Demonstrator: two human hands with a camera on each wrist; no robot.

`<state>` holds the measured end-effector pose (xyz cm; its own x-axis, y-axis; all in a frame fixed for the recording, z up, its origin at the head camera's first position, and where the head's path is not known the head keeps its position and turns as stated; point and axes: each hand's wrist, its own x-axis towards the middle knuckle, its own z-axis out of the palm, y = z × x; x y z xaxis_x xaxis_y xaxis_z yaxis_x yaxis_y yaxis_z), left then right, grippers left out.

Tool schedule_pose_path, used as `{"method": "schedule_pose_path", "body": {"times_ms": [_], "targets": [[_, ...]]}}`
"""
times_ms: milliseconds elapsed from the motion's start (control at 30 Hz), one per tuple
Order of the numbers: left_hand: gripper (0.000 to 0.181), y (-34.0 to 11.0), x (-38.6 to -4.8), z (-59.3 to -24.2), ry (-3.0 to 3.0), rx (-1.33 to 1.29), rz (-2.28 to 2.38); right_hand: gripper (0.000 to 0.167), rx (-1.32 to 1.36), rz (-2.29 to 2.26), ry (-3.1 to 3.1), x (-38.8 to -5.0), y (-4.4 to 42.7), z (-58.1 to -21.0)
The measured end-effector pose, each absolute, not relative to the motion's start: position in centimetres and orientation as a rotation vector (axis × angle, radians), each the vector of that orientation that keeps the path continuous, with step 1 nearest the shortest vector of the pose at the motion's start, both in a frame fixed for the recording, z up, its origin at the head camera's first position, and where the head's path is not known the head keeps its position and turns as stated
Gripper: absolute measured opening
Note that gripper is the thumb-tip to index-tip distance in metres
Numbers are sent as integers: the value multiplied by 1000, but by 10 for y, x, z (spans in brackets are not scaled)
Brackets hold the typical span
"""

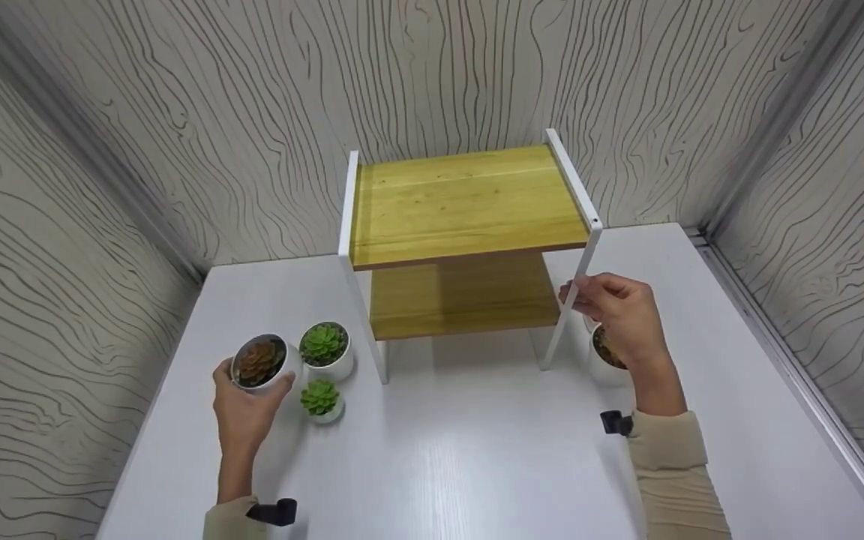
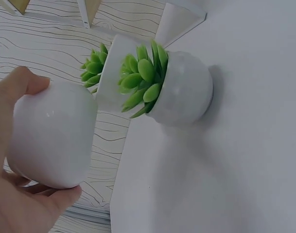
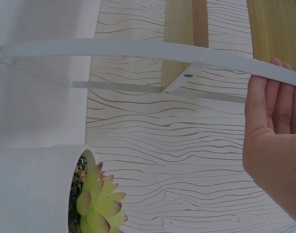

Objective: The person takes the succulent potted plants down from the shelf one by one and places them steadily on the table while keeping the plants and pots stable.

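In the head view my left hand (image 1: 247, 405) grips a white pot with a reddish-brown succulent (image 1: 259, 361), tilted toward the camera. The left wrist view shows that pot (image 2: 55, 133) between thumb and fingers, clear of the table. Just right of it stand a potted green succulent (image 1: 325, 345) and a smaller one (image 1: 320, 397). My right hand (image 1: 623, 315) holds the white front leg (image 1: 582, 262) of a two-tier wooden shelf (image 1: 469, 202), its fingertips partly behind the metal. Below that hand is another potted succulent (image 1: 608, 352), partly hidden; the right wrist view shows its yellow-green, red-tipped leaves (image 3: 101, 201).
The shelf's lower board (image 1: 462, 296) sits between white metal side frames. All stands on a white table (image 1: 439, 457). Wood-grain panels (image 1: 447, 75) enclose the back and both sides, with a metal rail (image 1: 799, 375) along the right edge.
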<state>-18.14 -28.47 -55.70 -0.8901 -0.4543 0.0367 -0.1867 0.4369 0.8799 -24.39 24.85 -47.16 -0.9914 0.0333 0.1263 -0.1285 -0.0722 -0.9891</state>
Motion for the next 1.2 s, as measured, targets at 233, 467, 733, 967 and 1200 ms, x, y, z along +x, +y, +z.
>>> {"method": "schedule_pose_path", "body": {"times_ms": [233,467,733,967,1200], "targets": [[105,-290,-184,-564,-2422,582,-1440,28,121,2210,-2054,-244,248,-472],[106,-293,-184,-572,-2431,625,-1433,39,120,2201,-2072,-244,248,-472],[105,-294,-187,-582,-2447,634,-1430,28,96,2211,-2068,-244,248,-471],[107,-295,-189,-588,-2464,660,-1423,32,78,2189,-2096,-244,249,-471],[103,-296,-191,-594,-2486,639,-1385,31,98,2204,-2068,-243,248,-474]]}}
